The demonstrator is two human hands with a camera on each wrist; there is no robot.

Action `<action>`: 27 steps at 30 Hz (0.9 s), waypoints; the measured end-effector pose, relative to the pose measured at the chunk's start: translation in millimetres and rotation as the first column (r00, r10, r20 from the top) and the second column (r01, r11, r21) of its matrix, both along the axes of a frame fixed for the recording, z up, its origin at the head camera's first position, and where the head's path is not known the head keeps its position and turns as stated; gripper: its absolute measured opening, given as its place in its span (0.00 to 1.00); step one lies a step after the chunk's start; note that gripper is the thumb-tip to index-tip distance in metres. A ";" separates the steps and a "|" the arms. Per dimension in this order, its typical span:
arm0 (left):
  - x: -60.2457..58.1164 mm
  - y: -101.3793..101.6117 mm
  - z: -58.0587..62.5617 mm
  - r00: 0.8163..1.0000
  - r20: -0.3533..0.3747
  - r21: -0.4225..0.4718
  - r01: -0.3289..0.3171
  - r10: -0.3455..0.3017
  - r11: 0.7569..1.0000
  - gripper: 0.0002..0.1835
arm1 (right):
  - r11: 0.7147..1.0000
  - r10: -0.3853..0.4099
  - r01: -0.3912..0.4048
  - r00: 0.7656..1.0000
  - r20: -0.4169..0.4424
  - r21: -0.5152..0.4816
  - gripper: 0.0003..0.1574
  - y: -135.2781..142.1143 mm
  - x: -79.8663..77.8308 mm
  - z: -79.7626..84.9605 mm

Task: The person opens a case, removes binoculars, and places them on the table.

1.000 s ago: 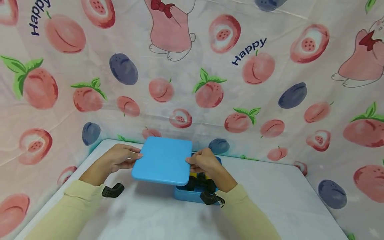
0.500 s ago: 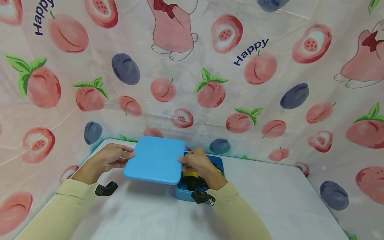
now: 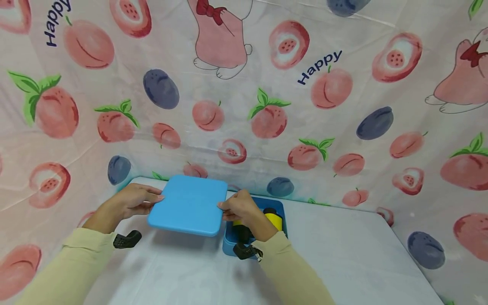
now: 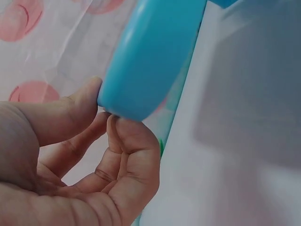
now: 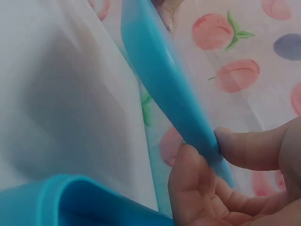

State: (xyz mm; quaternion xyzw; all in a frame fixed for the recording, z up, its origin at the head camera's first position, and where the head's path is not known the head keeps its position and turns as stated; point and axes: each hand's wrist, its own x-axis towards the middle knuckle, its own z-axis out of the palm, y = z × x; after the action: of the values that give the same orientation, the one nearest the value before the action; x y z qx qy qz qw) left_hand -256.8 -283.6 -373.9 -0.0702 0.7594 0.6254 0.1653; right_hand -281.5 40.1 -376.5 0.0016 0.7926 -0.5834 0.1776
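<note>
A flat light-blue lid (image 3: pixel 188 205) with rounded corners is held up over the white table, to the left of a blue box. My left hand (image 3: pixel 133 202) pinches the lid's left edge between thumb and fingers, as the left wrist view shows of the lid (image 4: pixel 150 56). At the opposite edge my right hand (image 3: pixel 244 208) pinches the lid (image 5: pixel 164 80) the same way. The uncovered blue box (image 3: pixel 228 248) stands behind my right hand and wrist, which hide part of it. Black and yellow things (image 3: pixel 273 218) lie inside the box.
The white table (image 3: pixel 343 254) meets a fruit-printed cloth (image 3: pixel 236 106) at the back and both sides. In the right wrist view the box rim (image 5: pixel 70 179) lies below the lid. A black strap mount (image 3: pixel 127 239) sits on the left wrist.
Both hands have moved left together, carrying the lid with them. More of the blue box and its black and yellow contents has come into view; the box stays in place.
</note>
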 end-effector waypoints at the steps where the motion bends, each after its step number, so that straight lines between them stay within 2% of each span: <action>1: 0.5 -1.2 0.3 1.000 0.000 -0.006 0.002 -0.002 1.000 0.35 | 1.000 0.001 -0.001 1.000 0.004 0.002 0.12 -1.5 0.0 -0.2; 6: 1.4 -7.5 -1.3 1.000 0.010 -0.034 0.013 -0.013 0.999 0.36 | 1.000 0.004 -0.004 1.000 0.007 0.007 0.12 -10.2 0.6 -0.8; 17: 2.9 -22.6 -8.9 0.999 0.035 -0.021 0.008 -0.007 1.000 0.36 | 0.999 -0.031 0.031 0.999 0.025 -0.012 0.12 -27.5 2.2 -10.1; 27: 2.4 -36.5 -17.1 0.999 0.053 -0.025 0.006 -0.005 1.000 0.36 | 0.999 -0.042 0.042 0.999 -0.021 -0.012 0.11 -41.8 9.7 -17.8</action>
State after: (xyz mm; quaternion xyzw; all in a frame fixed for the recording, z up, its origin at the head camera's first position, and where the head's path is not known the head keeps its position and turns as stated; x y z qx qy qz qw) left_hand -254.5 -320.1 -391.0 -0.0866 0.7629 0.6131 0.1860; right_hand -271.8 -1.8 -394.3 0.0112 0.7909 -0.5915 0.1569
